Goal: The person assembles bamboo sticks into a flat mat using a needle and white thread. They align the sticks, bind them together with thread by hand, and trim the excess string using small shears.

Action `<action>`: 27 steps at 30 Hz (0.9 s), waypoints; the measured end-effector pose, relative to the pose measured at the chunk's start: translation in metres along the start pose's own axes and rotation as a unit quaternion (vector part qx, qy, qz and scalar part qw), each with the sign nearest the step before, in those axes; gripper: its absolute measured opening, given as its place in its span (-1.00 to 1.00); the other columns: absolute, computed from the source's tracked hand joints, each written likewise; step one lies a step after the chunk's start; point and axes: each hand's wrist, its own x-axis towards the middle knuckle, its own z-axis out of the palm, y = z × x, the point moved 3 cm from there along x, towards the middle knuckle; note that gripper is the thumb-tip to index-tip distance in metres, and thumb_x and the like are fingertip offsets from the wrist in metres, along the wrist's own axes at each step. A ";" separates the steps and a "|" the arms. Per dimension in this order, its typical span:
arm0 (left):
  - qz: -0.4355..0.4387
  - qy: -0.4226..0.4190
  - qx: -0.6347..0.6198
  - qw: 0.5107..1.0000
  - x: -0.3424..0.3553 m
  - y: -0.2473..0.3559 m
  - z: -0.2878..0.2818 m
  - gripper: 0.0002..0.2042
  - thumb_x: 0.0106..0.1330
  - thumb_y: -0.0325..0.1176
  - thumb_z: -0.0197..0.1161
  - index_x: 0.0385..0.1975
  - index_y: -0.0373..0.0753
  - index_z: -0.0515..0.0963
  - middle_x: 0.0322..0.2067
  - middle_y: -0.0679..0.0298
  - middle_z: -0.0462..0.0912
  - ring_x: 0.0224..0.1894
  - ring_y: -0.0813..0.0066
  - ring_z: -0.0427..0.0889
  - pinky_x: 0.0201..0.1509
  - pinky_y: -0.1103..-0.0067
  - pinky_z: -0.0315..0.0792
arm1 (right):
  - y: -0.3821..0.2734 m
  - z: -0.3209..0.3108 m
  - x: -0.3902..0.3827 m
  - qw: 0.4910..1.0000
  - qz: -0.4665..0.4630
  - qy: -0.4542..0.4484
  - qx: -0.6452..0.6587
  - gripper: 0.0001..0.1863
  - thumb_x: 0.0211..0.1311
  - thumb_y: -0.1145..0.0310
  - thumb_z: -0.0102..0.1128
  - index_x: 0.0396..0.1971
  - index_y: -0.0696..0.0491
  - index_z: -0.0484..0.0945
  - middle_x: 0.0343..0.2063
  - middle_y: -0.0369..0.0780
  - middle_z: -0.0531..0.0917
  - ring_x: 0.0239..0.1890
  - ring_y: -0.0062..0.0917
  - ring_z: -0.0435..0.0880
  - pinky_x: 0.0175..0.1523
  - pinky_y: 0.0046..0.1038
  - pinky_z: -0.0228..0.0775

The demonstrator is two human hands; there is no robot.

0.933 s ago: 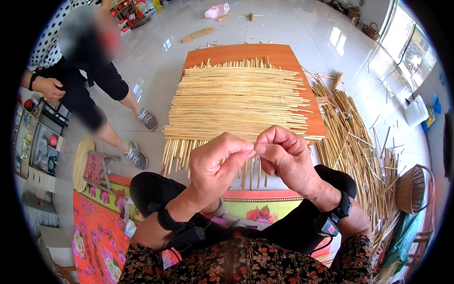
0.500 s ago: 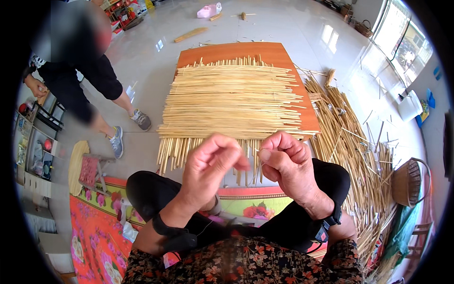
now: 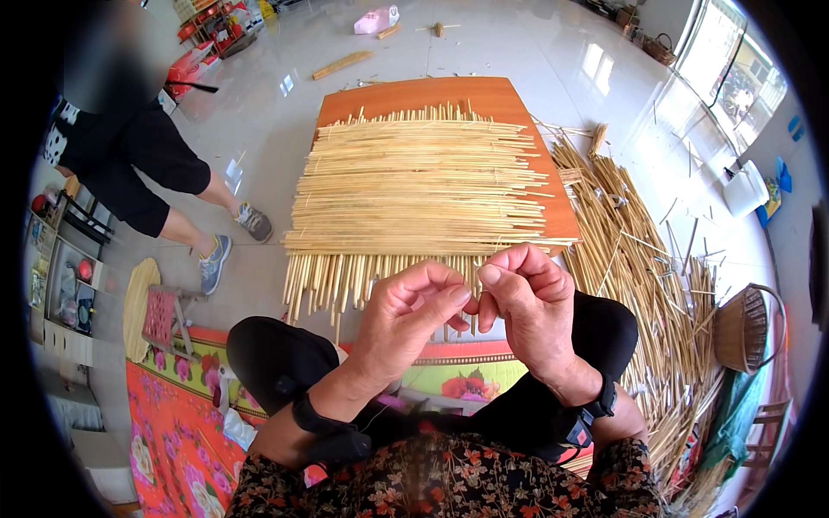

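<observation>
A dense layer of straight straw stalks (image 3: 406,177) lies on an orange-brown board (image 3: 509,99); another row of stalks (image 3: 319,276) projects toward me below its near edge. Just over that edge, my right hand (image 3: 534,324) has thumb and forefinger pinched, seemingly on a very fine thread that is hard to see. My left hand (image 3: 406,319) is beside it at a slightly lower height, fingers curled and thumb tip against them; whatever it holds is hidden or too small to name.
Loose stalks (image 3: 630,259) are heaped right of the board, near a wicker basket (image 3: 734,337) and white bucket (image 3: 744,190). Another person's legs (image 3: 147,173) are at left, behind a folding stool (image 3: 160,319). A floral quilt (image 3: 177,423) lies beneath me.
My hands were touching fingertip to fingertip, then separated. My left hand has since dropped lower and curled again. The other person's upper body and hand have shifted out of clear sight.
</observation>
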 end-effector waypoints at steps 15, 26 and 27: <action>0.018 -0.005 0.005 1.000 0.003 -0.002 0.002 -0.89 0.38 -0.44 0.18 -0.23 -0.36 0.54 -0.36 0.26 0.67 -0.29 0.64 0.63 -0.23 0.67 0.51 | -0.009 -0.001 -0.005 0.997 -0.024 -0.031 -0.069 -0.93 0.33 0.51 0.12 -0.32 0.20 0.50 -0.53 -0.29 0.64 -0.53 -0.74 0.61 -0.39 -0.70 0.47; 0.021 -0.003 0.016 1.000 0.003 -0.002 0.001 -0.88 0.38 -0.45 0.19 -0.22 -0.37 0.55 -0.37 0.26 0.67 -0.33 0.67 0.61 -0.25 0.69 0.52 | -0.008 -0.001 -0.005 0.997 -0.020 -0.029 -0.071 -0.94 0.32 0.52 0.12 -0.34 0.20 0.50 -0.54 -0.29 0.65 -0.55 -0.74 0.61 -0.40 -0.70 0.46; 0.023 -0.003 0.021 1.000 0.003 -0.001 0.001 -0.88 0.38 -0.45 0.19 -0.22 -0.37 0.55 -0.38 0.26 0.67 -0.34 0.67 0.61 -0.25 0.69 0.52 | -0.008 -0.001 -0.005 0.997 -0.020 -0.028 -0.071 -0.94 0.32 0.52 0.12 -0.34 0.19 0.50 -0.54 -0.29 0.65 -0.55 -0.74 0.61 -0.41 -0.70 0.46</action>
